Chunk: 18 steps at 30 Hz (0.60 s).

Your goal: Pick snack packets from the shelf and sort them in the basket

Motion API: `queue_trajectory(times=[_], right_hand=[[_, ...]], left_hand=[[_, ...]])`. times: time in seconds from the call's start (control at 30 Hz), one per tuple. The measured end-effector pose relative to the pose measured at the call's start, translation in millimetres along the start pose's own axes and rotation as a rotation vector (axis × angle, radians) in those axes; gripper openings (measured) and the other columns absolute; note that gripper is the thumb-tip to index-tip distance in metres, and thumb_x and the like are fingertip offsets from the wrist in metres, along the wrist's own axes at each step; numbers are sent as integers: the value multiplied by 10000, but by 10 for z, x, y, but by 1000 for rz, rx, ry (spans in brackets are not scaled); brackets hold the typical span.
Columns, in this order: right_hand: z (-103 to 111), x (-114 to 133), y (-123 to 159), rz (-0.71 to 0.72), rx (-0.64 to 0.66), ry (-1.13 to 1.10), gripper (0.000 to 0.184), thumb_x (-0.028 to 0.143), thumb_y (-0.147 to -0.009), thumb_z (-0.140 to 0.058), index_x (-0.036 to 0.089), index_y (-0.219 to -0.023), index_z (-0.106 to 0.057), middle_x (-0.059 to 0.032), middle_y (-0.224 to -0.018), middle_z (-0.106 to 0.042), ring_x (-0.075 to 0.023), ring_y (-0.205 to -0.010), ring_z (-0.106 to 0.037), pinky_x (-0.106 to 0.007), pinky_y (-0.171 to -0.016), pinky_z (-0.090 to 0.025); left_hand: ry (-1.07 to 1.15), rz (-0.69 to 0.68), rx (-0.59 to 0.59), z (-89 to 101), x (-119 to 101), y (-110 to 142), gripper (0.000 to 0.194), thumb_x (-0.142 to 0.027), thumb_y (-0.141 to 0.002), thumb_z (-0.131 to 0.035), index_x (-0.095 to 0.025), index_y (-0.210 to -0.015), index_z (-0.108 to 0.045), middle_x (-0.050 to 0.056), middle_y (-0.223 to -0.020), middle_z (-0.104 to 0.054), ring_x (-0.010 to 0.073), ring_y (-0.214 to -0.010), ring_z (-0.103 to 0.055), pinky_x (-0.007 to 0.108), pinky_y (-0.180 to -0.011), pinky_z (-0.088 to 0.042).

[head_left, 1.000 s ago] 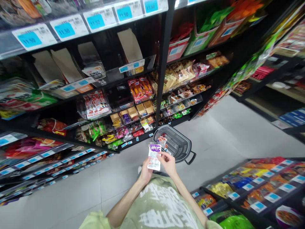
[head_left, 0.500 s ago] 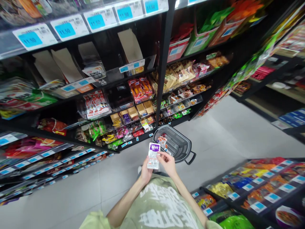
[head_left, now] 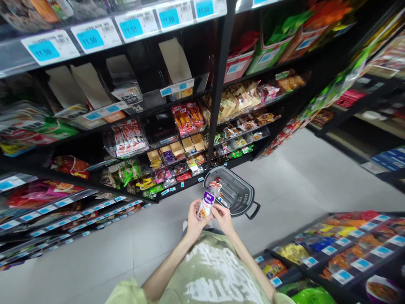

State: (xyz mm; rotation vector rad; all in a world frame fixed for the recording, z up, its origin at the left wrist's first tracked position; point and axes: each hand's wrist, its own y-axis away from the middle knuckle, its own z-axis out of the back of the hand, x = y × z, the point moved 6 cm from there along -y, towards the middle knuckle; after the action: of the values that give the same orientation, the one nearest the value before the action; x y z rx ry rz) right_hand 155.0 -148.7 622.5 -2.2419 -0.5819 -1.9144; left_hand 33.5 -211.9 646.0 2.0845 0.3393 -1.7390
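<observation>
A small purple-and-white snack packet (head_left: 206, 204) is held in front of my body, tilted, with a food picture on the side facing up. My left hand (head_left: 195, 221) grips its left side and lower end, thumb across the front. The fingers of my right hand (head_left: 223, 216) are closed on its lower right edge. Just beyond my hands a grey shopping basket (head_left: 245, 194) stands on the floor, partly hidden by the packet. Some orange-and-white packets (head_left: 216, 185) lie in its left end.
Black shelves of packaged snacks (head_left: 190, 118) rise ahead and to the left, with blue-and-white price tags (head_left: 90, 39). At the lower right is another shelf of bagged snacks (head_left: 294, 252). Grey tiled floor (head_left: 284, 181) extends right of the basket, whose handle (head_left: 254, 211) sticks out.
The packet has been turned over from its printed-text side to its food-picture side and now tilts to the right. My left fingers have shifted up along its side.
</observation>
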Motion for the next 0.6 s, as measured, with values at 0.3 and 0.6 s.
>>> queue_trajectory(times=[0.3,0.6], right_hand=[[-16,60,9,-4,4,15,379,451,-836,-586,160,-596,-547,32,-526,-414,-97,-497,-347,-229,-460,-285],[-34,67,-3,-8,6,5,394,452,-853,-563,165,-589,-511,42,-531,-394,-95,-502,-327,-233,-476,-269]], left_hand=[[-450,-306,-140,24,-294,3,622,-184,-570,-797,-201,-1126,-519,94,-1169,-493,259,-1095,-520,378,-921,-434],[-514,-364,-163,15,-387,8,575,-173,-585,-787,-202,-1095,-521,88,-1145,-494,254,-1096,-516,389,-947,-423]])
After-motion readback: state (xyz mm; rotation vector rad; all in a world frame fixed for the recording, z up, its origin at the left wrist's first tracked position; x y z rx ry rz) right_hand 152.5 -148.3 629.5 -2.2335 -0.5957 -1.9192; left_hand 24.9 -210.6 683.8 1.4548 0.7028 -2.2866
